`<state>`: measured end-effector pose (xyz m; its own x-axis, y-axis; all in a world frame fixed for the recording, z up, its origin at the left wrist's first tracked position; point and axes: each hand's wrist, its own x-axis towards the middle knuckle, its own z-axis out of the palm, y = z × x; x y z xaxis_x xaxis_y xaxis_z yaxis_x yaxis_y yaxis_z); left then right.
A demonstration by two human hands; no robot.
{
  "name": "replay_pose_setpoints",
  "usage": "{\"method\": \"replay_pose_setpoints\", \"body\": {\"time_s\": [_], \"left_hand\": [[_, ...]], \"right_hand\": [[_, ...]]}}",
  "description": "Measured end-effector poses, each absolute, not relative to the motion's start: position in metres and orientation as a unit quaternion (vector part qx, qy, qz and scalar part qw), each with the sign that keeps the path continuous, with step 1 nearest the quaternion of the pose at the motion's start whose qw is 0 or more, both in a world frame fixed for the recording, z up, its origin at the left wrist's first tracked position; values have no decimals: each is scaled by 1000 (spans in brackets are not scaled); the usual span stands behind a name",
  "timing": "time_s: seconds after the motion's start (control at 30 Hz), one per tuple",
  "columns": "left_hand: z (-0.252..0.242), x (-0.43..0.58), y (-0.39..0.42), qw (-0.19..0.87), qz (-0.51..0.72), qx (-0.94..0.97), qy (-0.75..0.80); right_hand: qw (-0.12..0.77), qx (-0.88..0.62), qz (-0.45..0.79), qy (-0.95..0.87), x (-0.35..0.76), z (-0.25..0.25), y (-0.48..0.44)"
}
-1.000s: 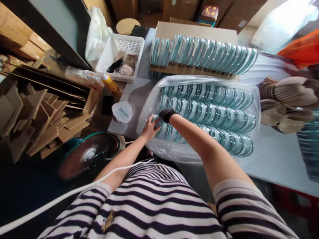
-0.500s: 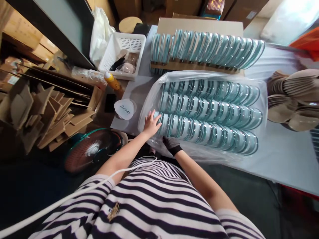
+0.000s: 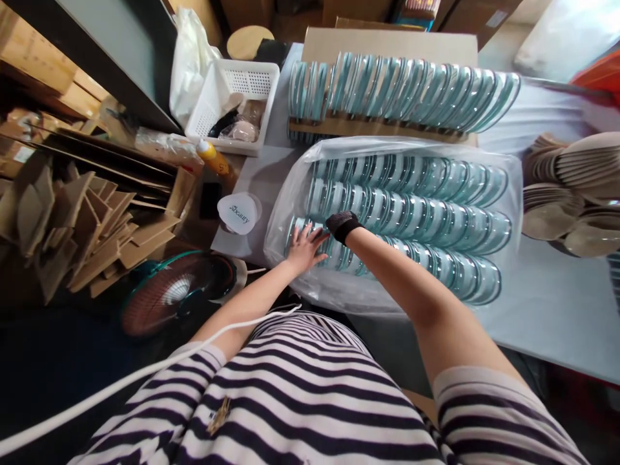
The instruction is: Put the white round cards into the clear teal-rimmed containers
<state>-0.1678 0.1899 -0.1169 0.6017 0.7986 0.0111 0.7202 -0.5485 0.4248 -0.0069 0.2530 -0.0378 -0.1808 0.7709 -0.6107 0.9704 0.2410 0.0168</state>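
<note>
Three rows of clear, bluish curved pieces, nested upright, lie on a sheet of clear plastic film [image 3: 278, 242]. My left hand [image 3: 304, 248] rests with fingers spread on the left end of the near row [image 3: 438, 265]. Close beside it is my right hand [image 3: 343, 226], in a dark mesh glove, above the near row and next to the middle row [image 3: 416, 213]. Its fingers are mostly hidden, so I cannot see whether it grips a piece. Behind the middle row lies the far row [image 3: 402, 169]. My right forearm covers part of the near row.
More clear pieces [image 3: 402, 90] stand at the back in a cardboard box [image 3: 387, 40]. Beige cup-shaped pieces [image 3: 571, 194] are stacked at right. A white basket [image 3: 266, 116], an orange bottle [image 3: 213, 158], a white round item [image 3: 239, 213] and a fan [image 3: 169, 294] are at left.
My right hand has moved up from the near edge of the film to above the near row. My left hand has shifted slightly right and down, and the near row's visible end reaches further left.
</note>
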Motion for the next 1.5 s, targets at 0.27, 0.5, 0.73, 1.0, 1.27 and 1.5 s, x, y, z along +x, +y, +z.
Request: {"method": "replay_pose_setpoints", "body": {"time_s": [0.27, 0.5, 0.73, 1.0, 1.27, 1.5], "left_hand": [[-112, -166, 190, 215, 105, 867, 438], [-100, -151, 180, 197, 101, 875, 431], [-109, -116, 172, 207, 81, 898, 381], [-118, -118, 175, 192, 75, 903, 376], [-115, -117, 173, 198, 86, 897, 385], [-104, -108, 169, 201, 78, 899, 382]], "right_hand": [[162, 680, -230, 677, -14, -88, 101], [140, 702, -260, 648, -6, -97, 93], [221, 718, -203, 628, 70, -41, 203], [264, 640, -203, 693, 42, -37, 235], [154, 731, -230, 624, 32, -83, 83], [110, 736, -271, 610, 41, -99, 71]]}}
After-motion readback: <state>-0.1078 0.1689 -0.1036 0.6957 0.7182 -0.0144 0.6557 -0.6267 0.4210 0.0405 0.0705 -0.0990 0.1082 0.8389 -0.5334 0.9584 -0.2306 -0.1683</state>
